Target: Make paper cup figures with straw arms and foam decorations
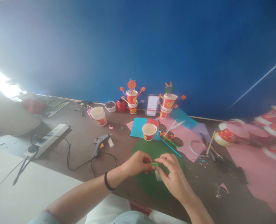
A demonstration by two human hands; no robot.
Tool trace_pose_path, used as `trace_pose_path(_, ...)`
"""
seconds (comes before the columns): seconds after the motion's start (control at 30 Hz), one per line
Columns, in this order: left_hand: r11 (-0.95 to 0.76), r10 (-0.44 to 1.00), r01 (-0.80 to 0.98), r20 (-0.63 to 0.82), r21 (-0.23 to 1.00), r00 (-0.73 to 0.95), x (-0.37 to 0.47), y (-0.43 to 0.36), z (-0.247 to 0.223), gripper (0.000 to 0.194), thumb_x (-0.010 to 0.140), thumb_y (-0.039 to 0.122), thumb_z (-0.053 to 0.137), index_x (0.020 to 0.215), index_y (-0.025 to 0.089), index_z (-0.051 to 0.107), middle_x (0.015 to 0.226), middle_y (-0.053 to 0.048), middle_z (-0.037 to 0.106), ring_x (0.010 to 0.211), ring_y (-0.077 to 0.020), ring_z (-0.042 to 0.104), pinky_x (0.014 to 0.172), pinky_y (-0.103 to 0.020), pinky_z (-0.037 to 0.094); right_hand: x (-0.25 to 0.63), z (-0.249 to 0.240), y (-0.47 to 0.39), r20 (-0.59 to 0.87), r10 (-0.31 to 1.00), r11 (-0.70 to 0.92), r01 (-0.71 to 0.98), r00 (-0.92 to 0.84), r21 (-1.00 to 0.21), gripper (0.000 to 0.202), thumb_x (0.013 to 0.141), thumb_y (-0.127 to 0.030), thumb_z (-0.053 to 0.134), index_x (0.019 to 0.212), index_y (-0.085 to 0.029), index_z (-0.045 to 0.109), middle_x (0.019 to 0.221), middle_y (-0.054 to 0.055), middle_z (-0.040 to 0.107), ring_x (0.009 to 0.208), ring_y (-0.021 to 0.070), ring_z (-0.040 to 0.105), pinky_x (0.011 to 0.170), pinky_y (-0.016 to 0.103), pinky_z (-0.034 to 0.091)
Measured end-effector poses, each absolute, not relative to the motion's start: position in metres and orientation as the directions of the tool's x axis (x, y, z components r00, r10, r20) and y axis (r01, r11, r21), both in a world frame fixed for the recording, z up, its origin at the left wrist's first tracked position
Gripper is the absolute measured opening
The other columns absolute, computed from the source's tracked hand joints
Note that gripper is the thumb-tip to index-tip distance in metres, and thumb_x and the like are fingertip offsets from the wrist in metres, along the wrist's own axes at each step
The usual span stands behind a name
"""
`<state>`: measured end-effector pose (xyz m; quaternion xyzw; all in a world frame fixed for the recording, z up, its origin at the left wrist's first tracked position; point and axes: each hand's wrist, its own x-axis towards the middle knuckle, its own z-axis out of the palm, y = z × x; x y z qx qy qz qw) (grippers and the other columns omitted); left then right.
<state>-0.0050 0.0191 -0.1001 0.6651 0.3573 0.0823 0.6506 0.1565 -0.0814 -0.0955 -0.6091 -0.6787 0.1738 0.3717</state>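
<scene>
Left hand (139,164) pinching green strip (155,164), right hand (172,170) apparently touching.

strip (154,164) between hands (140,163), cup (149,135) beyond, wall (138,46) behind

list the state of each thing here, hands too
left hand, pinching green strip
right hand, fingertips at the strip, grip unclear
front cup, upright, open
left cup, upright, open
glue gun, lying on its side
power strip, cable plugged in
orange-headed figure, standing
green-headed figure, standing
green sheet, flat, partly hidden by hands
</scene>
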Motion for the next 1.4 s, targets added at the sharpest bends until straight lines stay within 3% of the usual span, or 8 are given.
trace_pose_path(0.13,0.034,0.569,0.386,-0.335,0.922,0.751,-0.006,0.020,-0.099,0.040,0.065,0.048,0.069,0.079,0.011,0.068,0.061,-0.001,0.063,0.054,-0.0120,0.055,0.051,-0.021,0.042,0.157,-0.096,-0.079,0.304,0.953,0.215,0.728,-0.010,-0.650,0.020,0.081,-0.010,0.052,0.096,-0.023,0.058,0.094,0.006,0.056,0.094,0.0240,0.052,0.081,0.039,0.045)
trace_pose_path(0.3,-0.149,0.544,0.424,-0.284,0.893,0.789,-0.009,0.023,-0.093,0.031,0.073,0.040,0.064,0.086,0.012,0.070,0.065,-0.002,0.066,0.059,-0.0122,0.056,0.054,-0.019,0.042,0.159,-0.088,-0.077,0.212,0.975,0.181,0.797,-0.068,-0.576,0.012,0.080,-0.010,0.056,0.085,-0.021,0.055,0.085,0.004,0.056,0.085,0.0224,0.051,0.075,0.037,0.043)
trace_pose_path(0.57,-0.531,0.558,0.468,-0.123,0.706,0.820,-0.010,0.026,-0.083,0.017,0.076,0.029,0.064,0.088,0.019,0.071,0.082,-0.003,0.072,0.074,-0.0162,0.063,0.064,-0.020,0.043,0.157,-0.082,-0.070,0.168,0.980,0.182,0.844,-0.110,-0.505,0.013,0.079,-0.010,0.057,0.072,-0.021,0.054,0.073,0.001,0.055,0.078,0.0205,0.049,0.070,0.033,0.039)
trace_pose_path(0.73,-0.691,0.575,0.496,-0.017,0.526,0.818,-0.010,0.020,-0.076,0.024,0.081,0.031,0.058,0.102,0.022,0.064,0.093,-0.004,0.070,0.085,-0.0198,0.064,0.075,-0.026,0.045,0.158,-0.085,-0.067,0.163,0.985,0.132,0.837,-0.051,-0.531,0.014,0.077,-0.009,0.057,0.070,-0.021,0.051,0.070,0.001,0.054,0.074,0.0199,0.049,0.068,0.032,0.039)
trace_pose_path(0.93,-0.831,0.530,0.499,0.078,0.245,0.845,-0.003,0.008,-0.082,0.024,0.091,0.023,0.040,0.079,0.016,0.060,0.074,-0.005,0.062,0.069,-0.0179,0.058,0.066,-0.029,0.043,0.156,-0.093,-0.066,0.172,0.985,0.076,0.826,0.026,-0.559,0.014,0.076,-0.011,0.056,0.069,-0.021,0.049,0.067,0.000,0.053,0.072,0.0200,0.049,0.068,0.032,0.039)
trace_pose_path(1.23,-0.834,0.540,0.492,0.181,0.251,0.822,0.003,0.007,-0.104,0.017,0.088,0.017,0.039,0.075,0.016,0.049,0.067,-0.002,0.058,0.059,-0.0147,0.054,0.053,-0.025,0.034,0.154,-0.098,-0.069,0.154,0.981,0.015,0.743,0.119,-0.669,0.012,0.076,-0.014,0.054,0.067,-0.021,0.049,0.067,0.001,0.054,0.072,0.0204,0.052,0.068,0.034,0.042)
trace_pose_path(1.33,-0.822,0.560,0.519,0.167,0.236,0.811,0.003,0.010,-0.107,0.020,0.090,0.017,0.037,0.074,0.016,0.049,0.065,-0.002,0.058,0.058,-0.0141,0.054,0.051,-0.024,0.033,0.157,-0.104,-0.072,0.126,0.981,0.007,0.618,0.149,-0.786,0.004,0.082,-0.021,0.051,0.079,-0.020,0.055,0.074,0.003,0.058,0.076,0.0201,0.056,0.072,0.034,0.045)
trace_pose_path(1.4,-0.815,0.570,0.537,0.139,0.218,0.809,0.003,0.012,-0.108,0.021,0.091,0.017,0.035,0.074,0.016,0.048,0.066,-0.003,0.058,0.058,-0.0144,0.054,0.051,-0.024,0.032,0.160,-0.110,-0.075,0.105,0.977,-0.005,0.515,0.184,-0.857,0.014,0.085,-0.025,0.048,0.095,-0.019,0.056,0.083,0.004,0.060,0.081,0.0198,0.058,0.076,0.034,0.047)
